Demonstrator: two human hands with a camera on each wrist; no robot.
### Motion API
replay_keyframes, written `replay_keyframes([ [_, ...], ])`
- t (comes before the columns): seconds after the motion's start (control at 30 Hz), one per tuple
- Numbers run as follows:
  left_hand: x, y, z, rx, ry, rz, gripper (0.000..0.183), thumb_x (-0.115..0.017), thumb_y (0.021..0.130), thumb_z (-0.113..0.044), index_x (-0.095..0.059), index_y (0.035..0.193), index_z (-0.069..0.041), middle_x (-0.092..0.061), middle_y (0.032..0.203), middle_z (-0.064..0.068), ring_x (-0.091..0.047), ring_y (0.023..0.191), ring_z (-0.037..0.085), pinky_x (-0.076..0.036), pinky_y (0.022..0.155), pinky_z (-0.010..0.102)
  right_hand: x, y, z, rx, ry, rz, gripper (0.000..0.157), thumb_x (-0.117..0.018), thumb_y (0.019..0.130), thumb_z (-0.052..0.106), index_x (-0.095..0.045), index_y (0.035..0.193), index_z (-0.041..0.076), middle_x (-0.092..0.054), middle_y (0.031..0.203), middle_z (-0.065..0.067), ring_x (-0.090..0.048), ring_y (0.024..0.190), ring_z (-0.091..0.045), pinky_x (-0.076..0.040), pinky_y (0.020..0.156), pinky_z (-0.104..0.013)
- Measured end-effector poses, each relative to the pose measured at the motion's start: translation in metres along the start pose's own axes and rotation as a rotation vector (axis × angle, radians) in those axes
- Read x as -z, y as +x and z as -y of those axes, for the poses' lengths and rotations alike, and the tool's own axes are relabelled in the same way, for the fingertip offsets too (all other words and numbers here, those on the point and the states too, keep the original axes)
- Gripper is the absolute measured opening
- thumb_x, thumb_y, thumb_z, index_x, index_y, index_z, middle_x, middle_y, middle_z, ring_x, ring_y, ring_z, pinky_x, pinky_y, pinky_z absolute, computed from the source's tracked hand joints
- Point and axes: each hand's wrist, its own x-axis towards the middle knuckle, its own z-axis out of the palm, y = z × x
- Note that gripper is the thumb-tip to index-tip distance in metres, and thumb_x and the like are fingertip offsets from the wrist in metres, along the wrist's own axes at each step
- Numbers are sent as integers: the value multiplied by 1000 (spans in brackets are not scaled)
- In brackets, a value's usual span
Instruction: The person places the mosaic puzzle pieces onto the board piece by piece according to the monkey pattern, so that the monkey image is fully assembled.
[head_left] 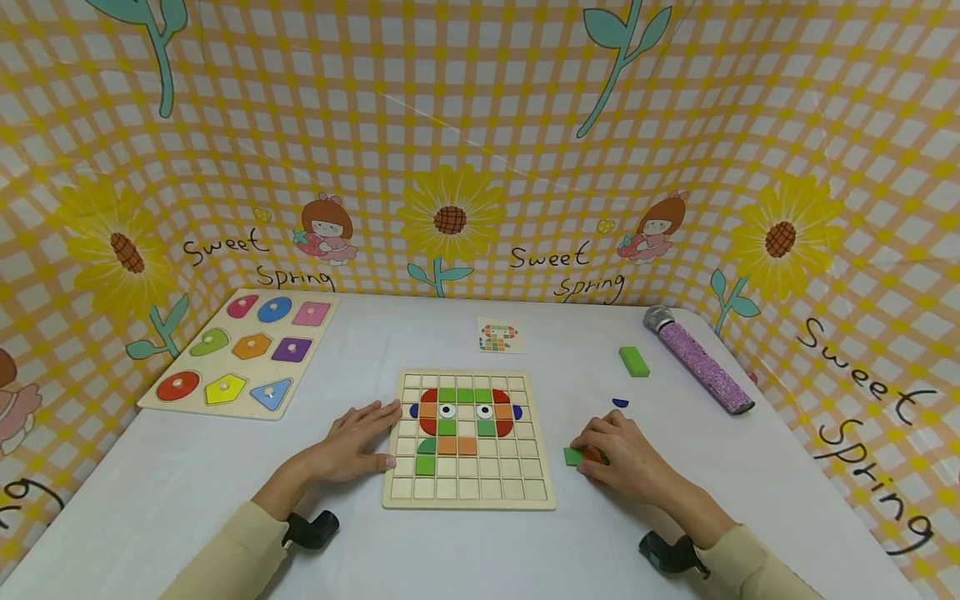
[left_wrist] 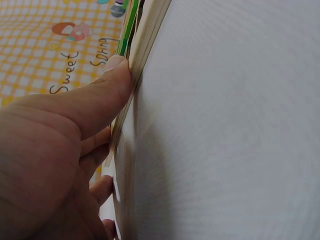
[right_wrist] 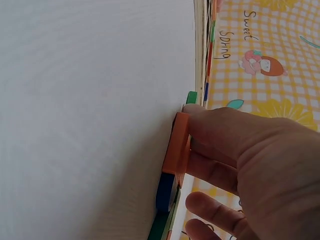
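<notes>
In the head view, the left hand (head_left: 348, 446) lies with its fingers loosely extended at the near edge of a wooden grid board (head_left: 517, 475), thumb and fingertips touching that edge without closing round it. The board, part-filled with coloured tiles, stands between the two hands. The right hand (head_left: 622, 458) is bent over an orange piece (head_left: 596, 454), mostly covered by its fingers, while a green tile (head_left: 572, 457) pokes out just left of its fingertips. Beyond this grip lie a blue half-disc (head_left: 620, 402) and, farther on, a green block (head_left: 633, 362); a glittery microphone (head_left: 697, 358) is farther right. A picture card (head_left: 502, 336) sits past the board, and a knobbed shape puzzle (head_left: 258, 369) lies beyond the left hand.

The left wrist view alone shows the thumb flat against the board's side wall, the other fingers relaxed along it.

The right wrist view uncovers what the head view hides: the thumb and a curled finger hold the orange piece at a narrow spread, the other fingers bent and clear of it. A blue piece (right_wrist: 165, 192) is on the side of the grip away from the board.
</notes>
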Motion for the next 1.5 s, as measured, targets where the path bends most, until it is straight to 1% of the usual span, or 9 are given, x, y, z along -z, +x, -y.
replay_keyframes([
  [0.2,0,0,1,-5,3,-2,74,-64,88,-34,-29,148,-9,-23,158,11,-11,146,39,-1,114,64,1,1,3,1,8,-2,20,-77,77,23,-73,96,16,-66,96,5,-43,90,-12,-36,74,-29],
  [0.33,-1,0,2,-4,2,0,74,-64,88,-34,-29,148,-9,-23,158,11,-11,146,39,-1,114,64,4,7,13,33,29,-30,20,-77,77,21,-73,96,16,-65,95,6,-42,89,-11,-35,75,-28],
  [0.5,-1,0,2,-7,-1,-3,74,-64,88,-34,-29,148,-9,-23,158,10,-11,146,39,-1,114,64,4,17,34,74,29,-47,22,-78,75,23,-73,95,16,-65,93,7,-44,90,-10,-38,76,-29],
  [0.63,0,0,2,-12,-4,-4,73,-64,88,-32,-29,148,-8,-23,157,11,-11,146,39,-1,114,64,-1,26,53,104,25,-19,23,-77,76,25,-73,96,16,-65,95,7,-45,91,-11,-40,78,-31],
  [0.8,0,0,2,-6,-1,-4,73,-64,88,-31,-29,148,-9,-23,158,10,-11,146,38,-1,114,63,-7,41,77,160,44,10,23,-77,77,27,-73,96,16,-65,96,6,-43,91,-11,-38,77,-29],
  [1.03,-1,0,1,-8,-3,-6,73,-65,88,-31,-30,148,-8,-24,157,10,-11,146,38,-1,114,63,-14,58,109,277,8,-37,22,-78,76,30,-73,93,17,-65,93,6,-44,89,-12,-40,78,-30],
  [1.23,-1,0,1,-10,7,-8,73,-64,88,-32,-29,148,-8,-24,157,10,-11,146,39,-2,114,63,-22,65,129,263,-15,6,15,-72,79,27,-73,92,20,-65,90,9,-42,87,-11,-40,83,-32],
  [1.4,-1,0,1,-11,14,-11,73,-64,88,-33,-30,148,-8,-24,157,11,-12,145,39,-3,114,64,-25,69,136,253,-18,38,19,-72,80,31,-72,94,19,-64,92,8,-41,86,-11,-37,76,-28],
  [1.5,0,0,1,-8,17,-10,74,-64,88,-33,-30,148,-9,-24,157,10,-12,146,39,-2,114,64,-27,71,138,260,-29,41,20,-72,80,33,-73,95,19,-65,92,8,-42,86,-11,-37,77,-28],
])
